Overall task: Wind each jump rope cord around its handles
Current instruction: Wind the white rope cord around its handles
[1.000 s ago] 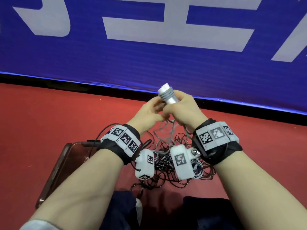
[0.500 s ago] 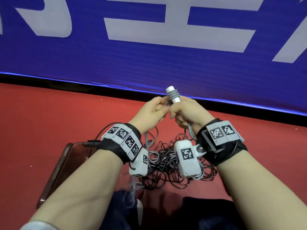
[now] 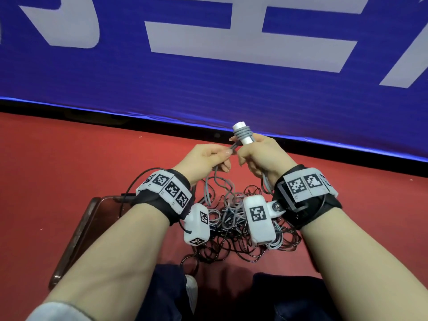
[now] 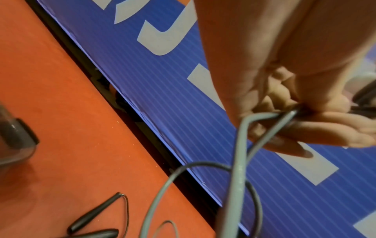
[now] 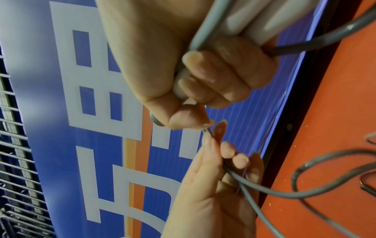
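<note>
My right hand [image 3: 259,156] grips a pair of white handles [image 3: 243,137] held upright, with several turns of grey cord [image 3: 243,133] wound near their top. In the right wrist view its fingers [image 5: 213,77] curl round the white handles [image 5: 264,21]. My left hand [image 3: 212,157] pinches the grey cord just left of the handles, and the cord runs taut from the coil to its fingertips [image 4: 305,116]. The rest of the grey cord [image 4: 238,169] hangs down to the pile below.
A tangle of black and grey cords [image 3: 234,230] lies on the red surface [image 3: 69,158] under my wrists. Two black handles [image 4: 95,207] lie there too. A brown tray [image 3: 76,237] sits at the left. A blue banner wall [image 3: 208,77] closes the far side.
My left hand has drawn away from the handles, down and to the left, pulling the cord taut. The handles have tilted slightly, and more turns of cord show on them.
</note>
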Tool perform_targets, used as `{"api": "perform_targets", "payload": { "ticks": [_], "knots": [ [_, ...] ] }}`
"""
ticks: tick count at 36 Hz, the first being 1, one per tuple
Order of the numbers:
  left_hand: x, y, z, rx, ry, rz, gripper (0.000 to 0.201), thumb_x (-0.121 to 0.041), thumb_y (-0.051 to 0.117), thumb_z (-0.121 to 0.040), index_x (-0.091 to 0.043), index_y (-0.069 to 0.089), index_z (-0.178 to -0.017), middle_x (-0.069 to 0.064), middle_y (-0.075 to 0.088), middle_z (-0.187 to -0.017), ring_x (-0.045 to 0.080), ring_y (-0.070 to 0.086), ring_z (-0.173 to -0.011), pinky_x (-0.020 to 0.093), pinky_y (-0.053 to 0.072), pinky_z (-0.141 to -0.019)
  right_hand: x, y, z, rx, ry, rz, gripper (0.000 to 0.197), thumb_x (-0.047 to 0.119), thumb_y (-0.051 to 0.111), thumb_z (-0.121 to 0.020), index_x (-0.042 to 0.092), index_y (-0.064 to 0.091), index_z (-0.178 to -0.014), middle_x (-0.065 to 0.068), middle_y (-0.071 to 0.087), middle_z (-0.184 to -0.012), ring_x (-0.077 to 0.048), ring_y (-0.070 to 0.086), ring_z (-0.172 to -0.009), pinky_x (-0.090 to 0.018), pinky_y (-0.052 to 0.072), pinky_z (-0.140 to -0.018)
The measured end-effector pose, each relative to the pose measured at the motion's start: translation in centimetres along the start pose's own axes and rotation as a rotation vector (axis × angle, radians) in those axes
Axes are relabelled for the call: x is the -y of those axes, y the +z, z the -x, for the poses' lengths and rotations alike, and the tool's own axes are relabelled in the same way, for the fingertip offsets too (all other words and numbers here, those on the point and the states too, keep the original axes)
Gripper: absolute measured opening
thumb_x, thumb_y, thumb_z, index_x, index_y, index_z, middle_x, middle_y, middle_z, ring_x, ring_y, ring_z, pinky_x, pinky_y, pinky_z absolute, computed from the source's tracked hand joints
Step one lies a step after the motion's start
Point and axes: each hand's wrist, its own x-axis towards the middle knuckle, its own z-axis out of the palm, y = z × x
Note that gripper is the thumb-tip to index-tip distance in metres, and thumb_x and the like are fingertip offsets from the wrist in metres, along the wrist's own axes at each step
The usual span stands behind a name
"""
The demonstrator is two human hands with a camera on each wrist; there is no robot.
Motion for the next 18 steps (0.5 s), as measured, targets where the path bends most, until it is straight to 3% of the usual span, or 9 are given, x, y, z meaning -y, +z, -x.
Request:
{"api": "perform_targets", "payload": {
  "ticks": [4,7,12,15,18],
  "knots": [
    [-0.3,0.0,0.2,0.071,-0.079,0.049,0.024,-0.007,0.047,-0.099,-0.009,0.062,-0.081,-0.001,0.063,-0.064,0.005,0.057,-0.053,0.016,0.048,-0.057,-0.5,-0.1,-0.2,-0.026,-0.001,0.088,0.03,-0.014,0.053,-0.063,0.004,0.062,-0.085,-0.001,0.041,-0.039,-0.014,0.025,-0.03,-0.016,0.02,-0.034],
    [-0.9,0.5,0.4,0.102,-0.133,-0.016,0.024,-0.009,0.044,-0.101,-0.01,0.059,-0.082,-0.002,0.052,-0.061,0.003,0.039,-0.045,0.014,0.034,-0.043,-1.2,-0.2,-0.7,-0.027,0.02,0.147,0.028,-0.016,0.053,-0.063,0.009,0.059,-0.075,0.003,0.045,-0.036,-0.011,0.025,-0.027,-0.015,0.021,-0.034],
    [-2.7,1.7,0.0,0.029,-0.205,-0.156,0.031,-0.008,0.055,-0.089,-0.014,0.05,-0.059,-0.007,0.033,-0.042,0.007,0.022,-0.036,0.019,0.02,-0.038,-2.0,-0.3,-1.4,-0.038,0.065,0.233,0.031,-0.015,0.055,-0.062,0.012,0.06,-0.076,-0.001,0.045,-0.043,-0.011,0.026,-0.028,-0.015,0.022,-0.037],
    [-3.0,2.6,-0.2,-0.005,-0.227,-0.182,0.042,-0.029,0.058,-0.09,-0.021,0.045,-0.05,-0.006,0.03,-0.047,0.008,0.021,-0.037,0.02,0.019,-0.039,-2.3,-0.3,-1.6,-0.05,0.062,0.28,0.029,-0.011,0.055,-0.062,0.009,0.062,-0.081,-0.007,0.044,-0.053,-0.013,0.027,-0.032,-0.017,0.023,-0.038],
    [-2.6,3.1,0.0,-0.07,-0.157,-0.263,0.056,-0.048,0.056,-0.092,-0.021,0.036,-0.047,-0.007,0.027,-0.047,0.007,0.02,-0.038,0.018,0.017,-0.038,-2.6,0.1,-1.6,-0.089,0.009,0.375,0.014,0.005,0.058,-0.075,0.012,0.065,-0.085,0.001,0.051,-0.056,-0.011,0.039,-0.038,-0.017,0.03,-0.04]
  ]
}}
